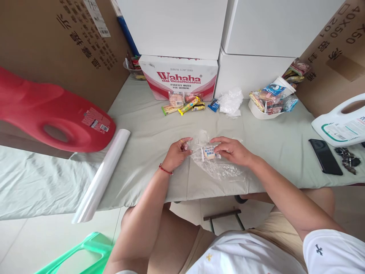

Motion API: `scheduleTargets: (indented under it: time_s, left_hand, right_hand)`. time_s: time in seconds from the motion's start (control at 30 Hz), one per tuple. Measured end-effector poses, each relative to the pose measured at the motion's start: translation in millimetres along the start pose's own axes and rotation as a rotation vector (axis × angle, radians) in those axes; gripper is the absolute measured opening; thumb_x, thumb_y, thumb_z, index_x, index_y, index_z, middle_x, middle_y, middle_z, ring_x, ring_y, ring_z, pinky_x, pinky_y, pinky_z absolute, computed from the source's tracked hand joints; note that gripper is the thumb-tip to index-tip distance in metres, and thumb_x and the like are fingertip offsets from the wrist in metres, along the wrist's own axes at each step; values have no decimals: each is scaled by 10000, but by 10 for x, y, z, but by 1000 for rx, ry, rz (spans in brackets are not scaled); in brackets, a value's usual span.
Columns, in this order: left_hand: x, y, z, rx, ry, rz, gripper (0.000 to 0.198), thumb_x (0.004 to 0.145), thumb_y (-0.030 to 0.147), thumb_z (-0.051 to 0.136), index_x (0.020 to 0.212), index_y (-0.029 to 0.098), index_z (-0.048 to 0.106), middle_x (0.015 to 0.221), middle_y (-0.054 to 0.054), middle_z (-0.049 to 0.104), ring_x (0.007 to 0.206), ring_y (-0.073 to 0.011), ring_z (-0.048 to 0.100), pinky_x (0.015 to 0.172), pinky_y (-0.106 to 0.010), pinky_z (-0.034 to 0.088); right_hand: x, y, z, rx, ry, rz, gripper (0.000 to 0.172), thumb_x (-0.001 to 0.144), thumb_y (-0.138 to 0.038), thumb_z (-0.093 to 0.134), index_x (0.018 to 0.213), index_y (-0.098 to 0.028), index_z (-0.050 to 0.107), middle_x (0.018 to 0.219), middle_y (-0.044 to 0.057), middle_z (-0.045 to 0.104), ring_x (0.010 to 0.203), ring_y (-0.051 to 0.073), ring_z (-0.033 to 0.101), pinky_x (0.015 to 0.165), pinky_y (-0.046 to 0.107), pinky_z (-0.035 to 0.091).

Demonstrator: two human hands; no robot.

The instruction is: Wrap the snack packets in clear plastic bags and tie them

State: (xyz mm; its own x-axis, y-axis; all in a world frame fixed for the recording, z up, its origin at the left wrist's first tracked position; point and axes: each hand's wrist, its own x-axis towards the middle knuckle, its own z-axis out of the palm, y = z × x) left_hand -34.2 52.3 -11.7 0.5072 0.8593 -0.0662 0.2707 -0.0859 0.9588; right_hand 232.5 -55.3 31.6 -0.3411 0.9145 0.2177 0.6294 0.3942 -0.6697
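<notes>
A small snack packet (209,153) with blue print on a white wrapper lies on top of a thin clear plastic bag (219,170), which is spread crumpled on the cloth-covered table. The fingers of my right hand (232,151) close on the packet's right end, its index finger stretched above it. At the bag's left edge, my left hand (177,154) pinches the clear film between thumb and fingers. The exact grip of the left fingertips is partly lost against the transparent plastic.
Several wrapped snacks (188,107) lie before a Wahaha carton (182,78). Beside them is a crumpled clear plastic heap (230,102). A white bowl (264,112) holds more snacks. A plastic roll (101,177) and red jug (71,118) lie left; a phone (325,156) and keys (348,160) right.
</notes>
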Motion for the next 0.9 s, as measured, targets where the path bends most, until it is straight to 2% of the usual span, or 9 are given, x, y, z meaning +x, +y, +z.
scheduleTargets:
  time_s: [0.13,0.27,0.37,0.43,0.53,0.6,0.7,0.8,0.9]
  left_hand:
    - [-49,26,-91,55,-54,22,156,694,276,678,819,187,712,757,15,601,667,-122,479,682,-273,439]
    - [-73,29,-164,61,-70,89,26,665,216,607,683,199,615,766,6,592,728,-134,524,755,-288,464]
    - [-82,26,-229,94,-105,142,27,660,206,584,636,203,572,849,-18,611,821,-155,582,842,-325,500]
    - [-93,38,-279,122,-146,148,40,671,205,568,631,205,562,917,-43,644,876,-173,616,872,-354,521]
    - [-130,98,-346,214,-228,141,52,671,186,529,629,211,549,1009,-62,689,943,-197,654,898,-388,545]
    - [-167,163,-376,273,-306,177,64,671,168,519,632,215,540,1180,-71,703,1106,-231,653,976,-419,533]
    - [-215,252,-382,235,-385,269,90,700,152,532,646,220,507,1422,-64,639,1373,-277,533,1120,-452,449]
    - [-227,288,-335,127,-368,256,43,755,201,573,773,227,544,1408,-104,649,1342,-292,562,1103,-460,458]
    - [-222,290,-248,122,-245,273,207,800,317,642,980,224,604,1276,-133,673,1216,-282,613,1030,-442,494]
  right_hand:
    - [-195,97,91,-38,-10,6,263,970,-155,528,1011,-285,753,1391,48,656,1179,201,675,885,368,570]
    - [-310,152,157,-34,30,48,284,955,-124,499,1001,-272,736,1381,65,647,1071,199,698,829,383,581]
    - [-336,149,187,-42,50,62,273,956,-118,498,991,-268,725,1360,66,651,1119,219,664,872,415,572]
    - [-341,138,202,-73,55,73,253,955,-120,513,972,-268,718,1352,60,655,1133,240,627,898,448,558]
    - [-350,100,215,-126,60,99,218,959,-138,537,957,-267,712,1373,60,638,1037,246,594,888,480,543]
    - [-357,54,217,-146,66,107,199,963,-156,548,958,-270,710,1396,60,615,1067,257,570,912,495,532]
    - [-355,-29,217,-156,50,76,167,958,-183,572,978,-279,707,1423,52,596,1206,283,525,996,528,492]
    - [-335,-90,218,-151,12,49,149,932,-206,605,996,-292,708,1406,46,615,1268,298,515,1064,562,440]
    - [-306,-126,224,-145,3,40,160,903,-182,611,975,-288,707,1432,34,617,1294,302,522,1079,570,420]
